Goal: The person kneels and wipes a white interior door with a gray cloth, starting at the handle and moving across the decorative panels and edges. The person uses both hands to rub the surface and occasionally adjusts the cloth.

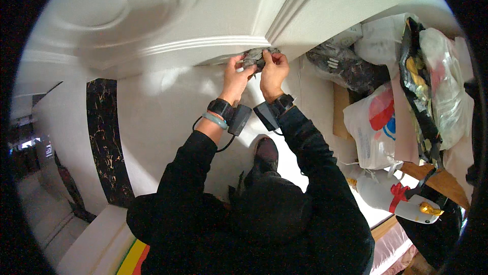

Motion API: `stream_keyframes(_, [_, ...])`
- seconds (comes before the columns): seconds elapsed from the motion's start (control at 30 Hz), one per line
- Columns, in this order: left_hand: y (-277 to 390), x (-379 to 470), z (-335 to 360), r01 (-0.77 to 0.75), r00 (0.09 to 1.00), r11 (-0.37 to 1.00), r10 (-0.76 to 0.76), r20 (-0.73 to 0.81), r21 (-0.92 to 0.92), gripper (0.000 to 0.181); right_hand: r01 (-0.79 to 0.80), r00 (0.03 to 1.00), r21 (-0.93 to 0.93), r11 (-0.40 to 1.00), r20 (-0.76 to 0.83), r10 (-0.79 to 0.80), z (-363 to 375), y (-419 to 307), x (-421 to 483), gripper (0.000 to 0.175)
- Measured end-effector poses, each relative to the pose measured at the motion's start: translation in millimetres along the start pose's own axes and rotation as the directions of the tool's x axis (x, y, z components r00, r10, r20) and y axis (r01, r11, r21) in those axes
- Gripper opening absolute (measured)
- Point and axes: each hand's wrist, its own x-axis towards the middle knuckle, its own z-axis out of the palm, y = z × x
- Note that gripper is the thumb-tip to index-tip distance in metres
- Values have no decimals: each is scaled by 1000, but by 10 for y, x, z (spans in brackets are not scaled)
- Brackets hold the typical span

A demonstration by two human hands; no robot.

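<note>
Both of my hands are raised near the top middle of the head view, close to the lower edge of a white moulded panel [213,52]. Between them is a crumpled grey cloth or plastic piece [253,57]. My left hand [236,79] grips its left side, with a small white bit showing by the fingers. My right hand [273,71] pinches its right side between thumb and fingers. Each wrist bears a black strap with a dark box; the left one also has a pale green bangle [215,120].
Filled plastic bags [371,122] are piled on the right, above a white goose-shaped figure [404,200] with a red bow. A black marble-patterned strip [105,138] crosses the pale floor on the left. My dark shoe [267,155] stands below my hands.
</note>
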Motion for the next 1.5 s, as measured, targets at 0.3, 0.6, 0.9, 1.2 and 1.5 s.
stream_keyframes(0.3, [-347, 262, -42, -34, 996, 999, 36, -82, 16, 42, 54, 998, -396, 917, 11, -54, -92, 572, 180, 17])
stream_keyframes(0.6, [-643, 494, -362, 106, 990, 972, -83, -114, 211, 43, -386, 922, -507, 771, -180, 343, -18, 1185, 284, 17])
stream_keyframes(0.9, [-160, 238, 44, 32, 996, 968, -53, -78, -249, 35, -441, 890, 203, 874, 223, 397, -160, 215, 255, 11])
stream_keyframes(1.2, [-92, 218, 7, -193, 969, 980, 184, -166, -43, 30, -429, 902, 141, 892, 123, 414, -8, 56, 192, 18])
stream_keyframes(1.5, [-815, 793, -858, 155, 978, 965, -121, -168, 210, 17, -331, 818, -615, 715, 191, 543, 105, 1363, 346, 22])
